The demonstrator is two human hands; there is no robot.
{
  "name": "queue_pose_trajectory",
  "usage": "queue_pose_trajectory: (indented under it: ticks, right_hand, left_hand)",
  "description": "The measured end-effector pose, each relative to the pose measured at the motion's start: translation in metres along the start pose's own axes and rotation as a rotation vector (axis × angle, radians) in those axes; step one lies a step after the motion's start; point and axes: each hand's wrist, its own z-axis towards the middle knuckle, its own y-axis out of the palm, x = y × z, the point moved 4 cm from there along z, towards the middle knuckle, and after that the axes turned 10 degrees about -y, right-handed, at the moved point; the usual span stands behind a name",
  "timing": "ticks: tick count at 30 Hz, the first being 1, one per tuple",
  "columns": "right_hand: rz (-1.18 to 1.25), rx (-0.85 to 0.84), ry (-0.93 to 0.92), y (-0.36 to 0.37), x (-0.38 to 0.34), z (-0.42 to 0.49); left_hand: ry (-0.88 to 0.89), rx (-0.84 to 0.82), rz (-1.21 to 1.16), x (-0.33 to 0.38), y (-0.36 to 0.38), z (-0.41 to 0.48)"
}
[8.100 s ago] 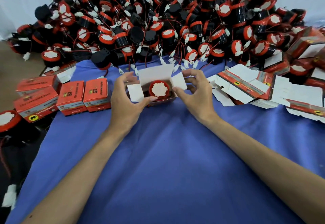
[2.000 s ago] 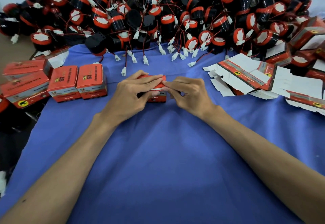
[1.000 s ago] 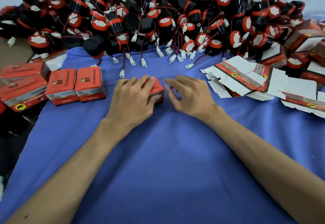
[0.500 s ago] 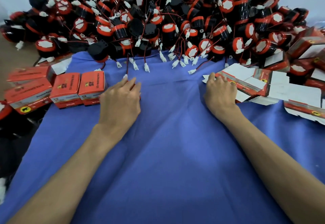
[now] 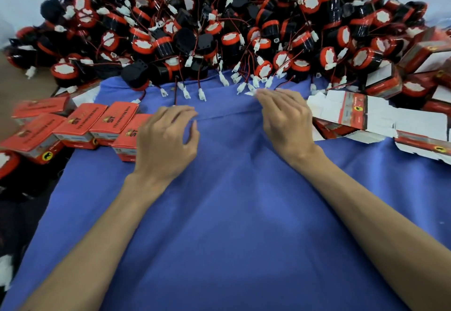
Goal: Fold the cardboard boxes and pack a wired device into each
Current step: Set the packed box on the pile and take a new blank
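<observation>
Folded red boxes [image 5: 127, 137] marked "ST" stand in a row at the left, just beside the loosely curled left hand [image 5: 166, 140]. The relaxed right hand [image 5: 285, 120] hovers by white connectors [image 5: 244, 87] of the piled wired devices [image 5: 219, 30]. Flat cartons [image 5: 353, 113] lie at the right on the blue-clothed tabletop [image 5: 219, 213].

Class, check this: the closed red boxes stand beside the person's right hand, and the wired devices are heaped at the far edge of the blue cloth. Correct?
No. The head view shows the closed red boxes beside the left hand, not the right. The wired devices are indeed heaped at the far edge of the blue cloth.
</observation>
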Motion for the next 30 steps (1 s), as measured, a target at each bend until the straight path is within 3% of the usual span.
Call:
queue_pose_trajectory:
  ticks: [2, 5, 8, 13, 18, 25, 30]
  right_hand:
    - [0.154, 0.068, -0.123, -0.002, -0.02, 0.006]
    - [0.359, 0.047, -0.243, -0.005, -0.049, 0.009]
    - [0.476, -0.028, -0.239, -0.004, -0.062, 0.007]
    - [0.627, -0.103, -0.199, 0.002, -0.074, 0.006]
    - [0.66, -0.07, -0.148, 0.008, -0.074, 0.004]
    - [0.557, -0.037, -0.168, 0.01, -0.075, 0.003]
    - [0.41, -0.186, -0.043, 0.01, -0.071, 0.005]
  left_hand:
    - [-0.137, -0.112, -0.261, 0.007, 0.007, -0.004]
    - [-0.636, -0.332, -0.861, 0.008, 0.022, -0.01]
    - [-0.903, -0.388, -1.148, 0.003, 0.029, -0.009]
    - [-0.872, -0.515, -1.213, 0.001, 0.028, -0.011]
    - [-0.781, -0.518, -1.257, 0.0, 0.023, -0.013]
    - [-0.756, -0.483, -1.178, -0.002, 0.022, -0.011]
    - [-0.733, -0.443, -1.199, -0.005, 0.022, -0.011]
